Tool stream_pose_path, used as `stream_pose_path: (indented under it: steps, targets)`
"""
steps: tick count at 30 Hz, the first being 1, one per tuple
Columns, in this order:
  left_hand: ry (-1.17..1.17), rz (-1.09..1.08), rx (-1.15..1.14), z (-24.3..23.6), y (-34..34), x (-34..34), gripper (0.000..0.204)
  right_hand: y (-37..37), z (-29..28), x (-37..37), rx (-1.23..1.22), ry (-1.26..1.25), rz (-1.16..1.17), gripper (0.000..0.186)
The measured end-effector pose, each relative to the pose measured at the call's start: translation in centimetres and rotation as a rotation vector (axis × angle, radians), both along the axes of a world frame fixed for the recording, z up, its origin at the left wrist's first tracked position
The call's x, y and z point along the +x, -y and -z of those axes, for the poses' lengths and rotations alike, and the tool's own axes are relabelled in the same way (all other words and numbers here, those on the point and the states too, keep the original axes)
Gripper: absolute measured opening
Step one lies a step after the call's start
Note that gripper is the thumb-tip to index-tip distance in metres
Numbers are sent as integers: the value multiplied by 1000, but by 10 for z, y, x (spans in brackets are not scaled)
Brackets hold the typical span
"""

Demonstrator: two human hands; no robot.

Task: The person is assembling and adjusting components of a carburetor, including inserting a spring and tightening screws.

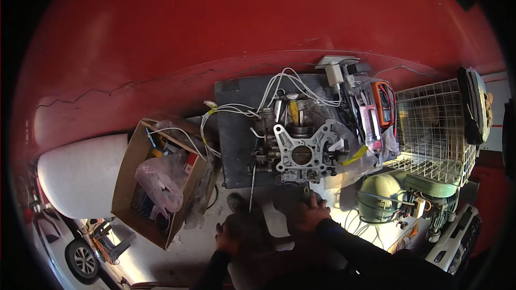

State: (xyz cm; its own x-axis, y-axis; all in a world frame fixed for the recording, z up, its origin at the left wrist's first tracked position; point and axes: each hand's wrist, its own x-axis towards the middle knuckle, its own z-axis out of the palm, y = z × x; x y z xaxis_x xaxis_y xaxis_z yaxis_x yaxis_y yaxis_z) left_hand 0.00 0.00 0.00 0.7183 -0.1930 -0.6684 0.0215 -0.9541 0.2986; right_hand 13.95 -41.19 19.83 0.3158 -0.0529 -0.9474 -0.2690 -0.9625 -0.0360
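Note:
A grey metal carburetor [322, 137], its flange and round bore turned up, rests on a dark board [234, 166] in front of me. My right hand [312, 216] is just below its near edge, fingers bent, at a small dark piece with a yellowish ring end [307, 190]. What the fingers grip is hard to make out. Lower left, my left hand [227, 240] is curled, apart from the carburetor, with a small dark tip showing at its fingers. A thin metal rod [252, 188] slants down from the carburetor's left side.
To the left stands an open cardboard box [122, 182] with plastic bags and parts. White cables [279, 75] loop behind the carburetor. On the right are an orange multimeter [382, 104], a wire basket [430, 129] and a green compressor-like tank [376, 196]. A red panel [242, 16] rises behind.

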Motion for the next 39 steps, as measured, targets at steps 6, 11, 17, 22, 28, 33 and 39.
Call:
stream_pose_path:
  steps: [6,11,17,22,28,33,39]
  targets:
    - [-88,-388,-35,-101,38,147,101,-12,58,22,148,312,-117,104]
    - [17,-397,21,-60,53,156,97,-13,73,36,-24,251,-103,107]
    - [62,-388,28,-68,74,167,93,-17,69,30,-87,355,-7,102]
    - [232,-448,1,-65,68,143,92,-12,79,4,-130,702,-32,93]
    - [287,-437,44,-68,64,107,94,5,94,-33,-94,860,39,91]
    - [470,-462,31,-102,76,82,95,17,98,-58,64,1063,50,88]
    - [681,-510,-85,-103,56,27,93,2,88,-67,134,1093,13,86]
